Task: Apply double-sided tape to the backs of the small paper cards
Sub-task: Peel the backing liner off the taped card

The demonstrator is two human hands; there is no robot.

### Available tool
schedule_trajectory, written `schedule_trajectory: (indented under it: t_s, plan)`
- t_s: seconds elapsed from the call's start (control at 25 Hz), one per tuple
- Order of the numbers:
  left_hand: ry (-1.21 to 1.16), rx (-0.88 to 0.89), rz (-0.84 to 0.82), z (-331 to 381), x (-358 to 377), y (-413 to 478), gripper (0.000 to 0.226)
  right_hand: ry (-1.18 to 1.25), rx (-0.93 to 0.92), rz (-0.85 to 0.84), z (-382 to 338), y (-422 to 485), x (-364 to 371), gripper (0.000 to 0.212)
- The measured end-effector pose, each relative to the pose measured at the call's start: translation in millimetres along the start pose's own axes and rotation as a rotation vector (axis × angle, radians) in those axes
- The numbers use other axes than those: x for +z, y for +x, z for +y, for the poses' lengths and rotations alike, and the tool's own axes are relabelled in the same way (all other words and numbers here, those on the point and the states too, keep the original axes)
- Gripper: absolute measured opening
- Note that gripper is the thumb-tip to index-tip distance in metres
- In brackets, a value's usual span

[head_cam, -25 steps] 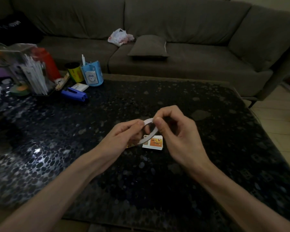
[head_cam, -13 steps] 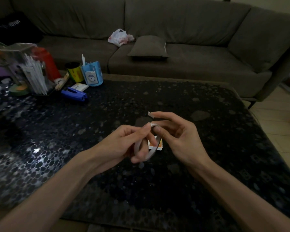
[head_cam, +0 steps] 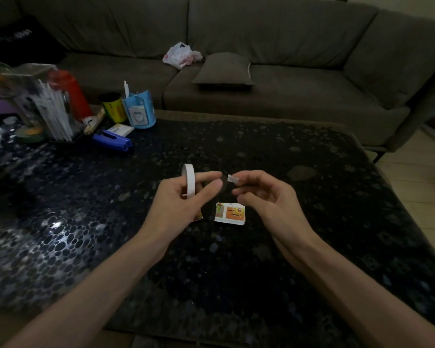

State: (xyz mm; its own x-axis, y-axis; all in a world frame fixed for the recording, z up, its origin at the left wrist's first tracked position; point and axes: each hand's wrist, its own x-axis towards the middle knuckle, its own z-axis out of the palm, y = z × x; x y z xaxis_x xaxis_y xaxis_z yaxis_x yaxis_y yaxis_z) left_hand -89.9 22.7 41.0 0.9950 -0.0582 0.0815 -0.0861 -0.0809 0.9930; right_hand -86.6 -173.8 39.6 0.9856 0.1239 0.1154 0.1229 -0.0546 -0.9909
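My left hand holds a white roll of double-sided tape upright, with the ring around its fingers. My right hand pinches a small torn piece of tape between thumb and forefinger, a short gap from the left fingertips. A small stack of paper cards with an orange picture on top lies on the dark table below and between the hands. Another card's corner peeks out under my left hand.
At the table's far left stand a blue pen holder, a yellow cup, a red bottle, a clear container of papers and a blue stapler. A grey sofa with a cushion runs behind.
The hands have come apart: the right hand tore off a short piece of tape and drew it right, while the left hand swung the roll to the left and upright.
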Motion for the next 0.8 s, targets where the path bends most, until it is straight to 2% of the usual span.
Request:
schedule_trajectory:
  t_s: [0.08, 0.16, 0.48, 0.8]
  plan:
    - [0.09, 0.132, 0.044, -1.6, 3.2, -0.2, 0.021, 0.002, 0.003, -0.032, -1.2, -0.3, 1.5, 0.039]
    - [0.124, 0.181, 0.052, -3.9, 4.1, 1.1, 0.016, -0.001, 0.011, -0.043, -1.6, -0.8, 2.1, 0.038]
    - [0.146, 0.188, 0.057, -2.1, 3.1, 2.4, 0.009, -0.026, 0.035, -0.085, -1.3, -2.3, 2.6, 0.035]
    - [0.23, 0.196, 0.274, 1.2, 5.4, 1.3, 0.003, 0.001, 0.074, -0.139, -2.5, -7.9, 13.8, 0.051]
